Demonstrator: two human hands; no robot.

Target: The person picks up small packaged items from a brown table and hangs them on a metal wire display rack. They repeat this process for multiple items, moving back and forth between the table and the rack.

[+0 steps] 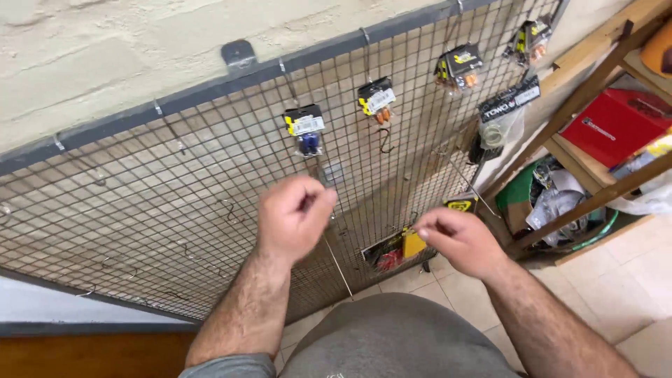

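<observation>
My left hand (290, 217) is closed around the upper end of a thin metal rod (339, 269) that slants down to the right in front of a wire mesh display panel (140, 203). My right hand (458, 238) is pinched shut by the panel's lower part, right next to a yellow and red packet (399, 248) hanging there; whether it grips anything is unclear. Small carded packets (305, 127) hang from hooks along the upper mesh.
A wooden shelf unit (595, 168) at the right holds a red box (616, 122), bags and a green object. A clear bagged item (505, 115) hangs on the mesh. Bare wire hooks (383, 143) stick out of the panel. Beige floor tiles (630, 280) lie below.
</observation>
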